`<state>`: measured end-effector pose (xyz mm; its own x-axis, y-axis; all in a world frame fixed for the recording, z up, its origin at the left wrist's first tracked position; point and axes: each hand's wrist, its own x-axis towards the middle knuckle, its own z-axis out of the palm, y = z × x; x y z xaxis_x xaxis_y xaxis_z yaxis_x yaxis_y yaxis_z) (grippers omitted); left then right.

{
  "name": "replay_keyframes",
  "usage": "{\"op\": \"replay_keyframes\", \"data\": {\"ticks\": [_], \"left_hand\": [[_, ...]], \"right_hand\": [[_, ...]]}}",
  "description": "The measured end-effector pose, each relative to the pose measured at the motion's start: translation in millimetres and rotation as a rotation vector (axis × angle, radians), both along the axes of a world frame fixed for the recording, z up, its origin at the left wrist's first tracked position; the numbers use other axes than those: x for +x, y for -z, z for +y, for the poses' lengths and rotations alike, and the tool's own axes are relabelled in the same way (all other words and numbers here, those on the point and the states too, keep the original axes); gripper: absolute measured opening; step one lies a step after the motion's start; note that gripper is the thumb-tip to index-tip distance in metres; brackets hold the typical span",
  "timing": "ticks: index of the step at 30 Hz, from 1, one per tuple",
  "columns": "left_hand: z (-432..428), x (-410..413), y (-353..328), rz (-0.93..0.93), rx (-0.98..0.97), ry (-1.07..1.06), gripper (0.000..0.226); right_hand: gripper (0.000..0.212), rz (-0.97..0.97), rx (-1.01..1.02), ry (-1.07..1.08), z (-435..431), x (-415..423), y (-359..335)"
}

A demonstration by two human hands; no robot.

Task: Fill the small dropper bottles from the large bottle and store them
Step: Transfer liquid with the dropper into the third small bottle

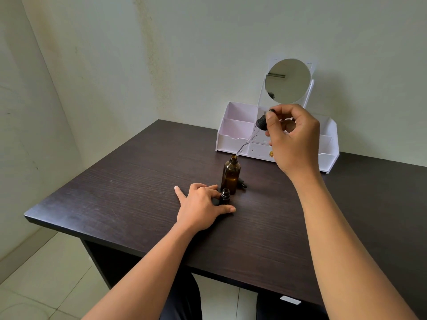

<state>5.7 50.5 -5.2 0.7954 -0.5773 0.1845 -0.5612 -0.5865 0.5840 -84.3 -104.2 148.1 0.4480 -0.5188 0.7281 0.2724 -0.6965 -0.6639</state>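
right hand [292, 139] pinches dropper [250, 136], tip at big bottle [230, 175] mouth; left hand [201, 207] grips small bottle [224, 197] on counter [115, 195]

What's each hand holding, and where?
The right hand pinches the dropper by its black top; the left hand grips the small bottle round its body.

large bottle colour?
Amber brown glass. The large bottle shows best in the head view, the only one.
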Motion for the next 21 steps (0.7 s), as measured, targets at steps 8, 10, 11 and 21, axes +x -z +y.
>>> {"op": "replay_keyframes", "data": {"ticks": [8, 10, 11, 21], "left_hand": [[-1, -1, 1, -0.006, 0.006, -0.007, 0.061], [0, -1, 1, -0.009, 0.012, -0.005, 0.061], [0, -1, 1, -0.011, 0.013, -0.006, 0.061], [0, -1, 1, -0.024, 0.028, -0.004, 0.063]], "right_hand": [[0.008, 0.037, 0.144, -0.087, 20, -18, 33], [0.009, 0.05, 0.166, -0.095, 24, -18, 43], [0.009, 0.056, 0.168, -0.096, 26, -18, 47], [0.003, 0.077, 0.168, -0.125, 37, -13, 63]]}}
